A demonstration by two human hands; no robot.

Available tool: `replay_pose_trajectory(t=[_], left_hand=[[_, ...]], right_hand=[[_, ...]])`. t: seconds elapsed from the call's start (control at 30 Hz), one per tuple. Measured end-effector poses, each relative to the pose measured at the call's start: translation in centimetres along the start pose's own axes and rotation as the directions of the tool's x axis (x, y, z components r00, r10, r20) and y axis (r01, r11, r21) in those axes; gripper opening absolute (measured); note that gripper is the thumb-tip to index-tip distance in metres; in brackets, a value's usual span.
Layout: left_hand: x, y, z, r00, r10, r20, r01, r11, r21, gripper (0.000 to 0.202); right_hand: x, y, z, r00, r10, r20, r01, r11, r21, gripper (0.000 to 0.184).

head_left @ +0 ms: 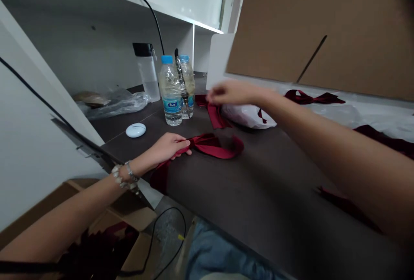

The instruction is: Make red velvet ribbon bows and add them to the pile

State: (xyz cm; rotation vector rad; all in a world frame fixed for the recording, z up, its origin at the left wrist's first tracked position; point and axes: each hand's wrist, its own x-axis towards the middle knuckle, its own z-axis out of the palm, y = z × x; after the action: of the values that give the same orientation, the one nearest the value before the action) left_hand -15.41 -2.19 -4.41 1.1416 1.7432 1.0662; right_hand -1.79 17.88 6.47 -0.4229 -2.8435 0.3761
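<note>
My left hand (168, 147) is closed on the gathered middle of a dark red ribbon bow (213, 145) that lies on the dark worktop (252, 185). A tail of that ribbon hangs off the table edge below my wrist. My right hand (231, 93) reaches far forward with its fingers pinched together over another dark red ribbon piece (215, 114) beside a white plastic bag (247, 116). Whether those fingers grip the ribbon is unclear.
Two water bottles (170, 90) with a black tool between them stand at the back, beside a clear tumbler (148, 72). A white oval puck (136, 130) lies left. More red ribbons (310, 97) lie right, under a cardboard sheet (323, 25). An open carton (106, 232) sits below left.
</note>
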Motion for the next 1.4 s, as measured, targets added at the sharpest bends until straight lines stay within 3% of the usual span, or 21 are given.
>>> replay_pose_trajectory(t=[0.07, 0.13, 0.2, 0.3, 0.43, 0.7, 0.93, 1.07, 1.4], left_hand=[[1.6, 0.3, 0.0, 0.999, -0.008, -0.033, 0.007, 1.0, -0.023, 0.029], [3.1, 0.5, -0.1, 0.998, 0.003, -0.062, -0.006, 0.999, -0.049, 0.026], [4.3, 0.6, -0.2, 0.997, 0.024, -0.075, -0.029, 0.997, -0.067, 0.023], [5.6, 0.5, -0.5, 0.996, 0.023, -0.089, -0.036, 0.988, -0.152, 0.018], [6.1, 0.4, -0.8, 0.995, -0.046, -0.084, 0.016, 0.943, -0.332, 0.011], [6.4, 0.6, -1.5, 0.995, -0.101, 0.022, 0.095, 0.817, -0.568, 0.009], [6.3, 1.0, -1.6, 0.995, -0.092, 0.04, 0.097, 0.786, -0.61, 0.01], [6.3, 1.0, -1.7, 0.993, -0.112, 0.046, 0.114, 0.751, -0.651, 0.01], [5.9, 1.6, -2.1, 0.967, -0.177, 0.181, 0.252, 0.588, -0.769, 0.018]], right_hand=[[3.8, -2.7, -1.4, 0.951, -0.033, -0.308, 0.025, 0.999, -0.031, 0.029], [7.4, -5.4, -2.0, 0.894, -0.111, -0.434, 0.08, 0.993, -0.09, 0.042], [10.1, -7.2, -1.9, 0.89, -0.116, -0.442, 0.064, 0.989, -0.131, 0.05], [12.2, -8.3, -0.8, 0.931, -0.071, -0.358, 0.003, 0.982, -0.187, 0.061], [12.7, -8.0, 0.6, 0.964, -0.033, -0.264, -0.004, 0.99, -0.139, 0.054], [13.3, -7.5, 1.3, 0.933, -0.044, -0.358, -0.039, 0.974, -0.223, 0.045], [13.5, -7.3, 1.6, 0.914, -0.052, -0.403, -0.053, 0.968, -0.247, 0.053], [13.3, -7.4, 1.7, 0.917, -0.036, -0.398, -0.071, 0.966, -0.25, 0.049], [13.0, -7.6, 1.9, 0.907, -0.025, -0.421, -0.084, 0.967, -0.239, 0.05]])
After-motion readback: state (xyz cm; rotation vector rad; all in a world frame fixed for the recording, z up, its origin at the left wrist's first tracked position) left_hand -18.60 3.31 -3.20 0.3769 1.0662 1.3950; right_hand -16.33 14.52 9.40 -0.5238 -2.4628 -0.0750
